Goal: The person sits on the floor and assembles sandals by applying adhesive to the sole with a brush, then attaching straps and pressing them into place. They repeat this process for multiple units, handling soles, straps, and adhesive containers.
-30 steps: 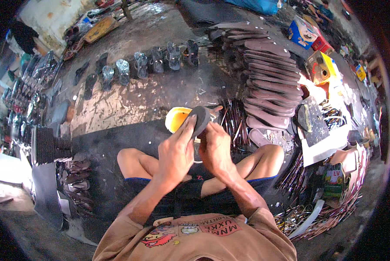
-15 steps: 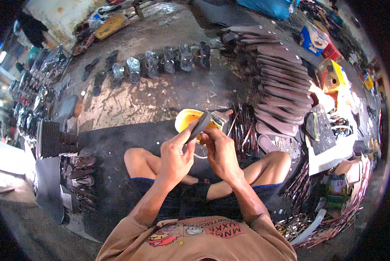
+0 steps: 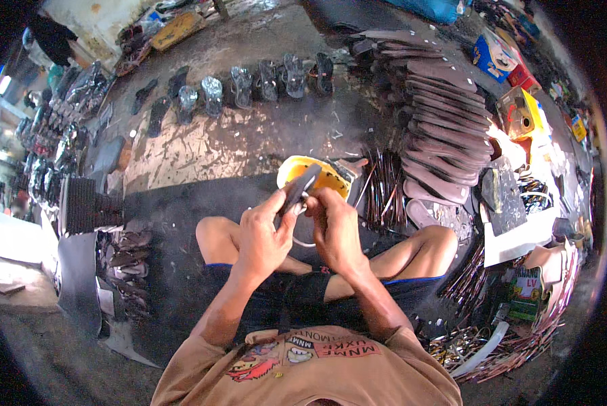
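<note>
I sit cross-legged on the floor. My left hand (image 3: pixel 263 233) grips a dark grey sandal sole (image 3: pixel 298 189), held on edge above my lap. My right hand (image 3: pixel 336 227) pinches the sole's lower end, fingers closed on it and on a thin pale strap piece that curls below. Just beyond the sole stands a yellow bowl (image 3: pixel 317 174) on the floor.
A long overlapping row of dark soles (image 3: pixel 442 128) lies to my right, with a bundle of thin straps (image 3: pixel 384 189) beside it. Finished sandals (image 3: pixel 263 81) line the far floor. Stacked soles (image 3: pixel 124 260) sit at my left; coloured boxes (image 3: pixel 520 108) and scraps crowd the right.
The sole has turned from lying flat over the bowl to standing on edge, and both hands have drawn closer together on it. The view shifted slightly.
</note>
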Demonstrator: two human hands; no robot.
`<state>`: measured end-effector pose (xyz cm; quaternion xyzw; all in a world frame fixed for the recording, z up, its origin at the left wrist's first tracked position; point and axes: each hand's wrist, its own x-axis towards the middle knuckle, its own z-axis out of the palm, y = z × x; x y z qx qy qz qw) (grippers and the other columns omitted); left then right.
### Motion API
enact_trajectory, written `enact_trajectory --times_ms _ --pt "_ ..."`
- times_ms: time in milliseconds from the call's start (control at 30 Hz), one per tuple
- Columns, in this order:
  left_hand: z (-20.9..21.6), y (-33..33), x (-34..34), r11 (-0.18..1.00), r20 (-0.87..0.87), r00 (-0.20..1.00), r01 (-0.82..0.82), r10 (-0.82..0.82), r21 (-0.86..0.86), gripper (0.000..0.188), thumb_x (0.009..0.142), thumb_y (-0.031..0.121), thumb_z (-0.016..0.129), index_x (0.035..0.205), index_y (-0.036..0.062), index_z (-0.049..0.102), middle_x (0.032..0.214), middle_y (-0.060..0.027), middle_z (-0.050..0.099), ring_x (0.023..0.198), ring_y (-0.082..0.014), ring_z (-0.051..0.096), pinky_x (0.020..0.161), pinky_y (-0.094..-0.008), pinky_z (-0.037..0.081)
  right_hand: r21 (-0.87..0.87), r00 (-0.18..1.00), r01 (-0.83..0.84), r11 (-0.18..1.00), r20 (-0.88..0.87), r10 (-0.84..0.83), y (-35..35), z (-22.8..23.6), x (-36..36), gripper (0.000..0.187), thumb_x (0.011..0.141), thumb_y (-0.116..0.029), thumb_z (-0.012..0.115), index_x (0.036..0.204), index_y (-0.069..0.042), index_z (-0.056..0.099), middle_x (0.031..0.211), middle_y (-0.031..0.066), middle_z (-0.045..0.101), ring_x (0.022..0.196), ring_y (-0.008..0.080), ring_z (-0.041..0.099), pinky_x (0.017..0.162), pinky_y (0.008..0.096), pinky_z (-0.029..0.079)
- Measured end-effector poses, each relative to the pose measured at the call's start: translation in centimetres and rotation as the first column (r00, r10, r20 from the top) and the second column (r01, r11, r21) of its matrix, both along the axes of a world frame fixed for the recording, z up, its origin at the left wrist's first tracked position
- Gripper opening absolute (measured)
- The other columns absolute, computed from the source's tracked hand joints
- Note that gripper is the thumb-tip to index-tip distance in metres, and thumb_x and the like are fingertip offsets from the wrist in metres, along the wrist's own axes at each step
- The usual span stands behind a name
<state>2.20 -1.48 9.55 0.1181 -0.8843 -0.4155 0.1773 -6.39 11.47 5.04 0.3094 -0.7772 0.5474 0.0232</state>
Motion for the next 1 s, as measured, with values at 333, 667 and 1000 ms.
enact_trajectory --times_ms 333,667,1000 --pt "0.5 -2.7 2.2 0.973 0.203 0.979 -0.060 0.014 0.222 0.037 0.105 0.003 0.065 0.141 -0.0023 0.065 0.119 -0.0122 0.075 0.106 -0.0133 0.070 0.090 -0.0315 0.056 -0.071 0.904 -0.266 0.962 0.328 0.274 2.3 1.4 0.7 0.025 0.106 -0.015 0.068 0.120 0.005 0.074 0.098 0.0220 0.078 0.086 0.0310 0.078 0.079 0.0403 0.060" --pt "-6.1 -3.4 5.6 0.573 0.339 0.923 -0.181 -0.182 0.799 0.077 0.089 0.010 0.088 0.152 0.0023 0.044 0.127 -0.0068 0.064 0.119 -0.0154 0.063 0.102 -0.0312 0.054 -0.089 0.700 -0.339 0.937 0.642 0.314 1.8 -3.0 3.0 0.023 0.110 -0.015 0.065 0.124 0.003 0.072 0.091 0.0031 0.073 0.079 0.0080 0.064 0.070 0.0267 0.054" --pt "-9.9 -1.9 6.8 0.518 0.155 0.971 -0.229 0.183 0.824 0.036 0.102 0.015 0.065 0.136 0.0029 0.064 0.115 -0.0048 0.074 0.099 -0.0159 0.072 0.091 -0.0326 0.058 0.048 0.868 -0.146 0.988 0.485 0.105 2.7 -2.2 2.7 0.024 0.106 -0.013 0.071 0.124 0.003 0.077 0.086 0.0065 0.074 0.070 0.0075 0.063 0.059 0.0283 0.053"
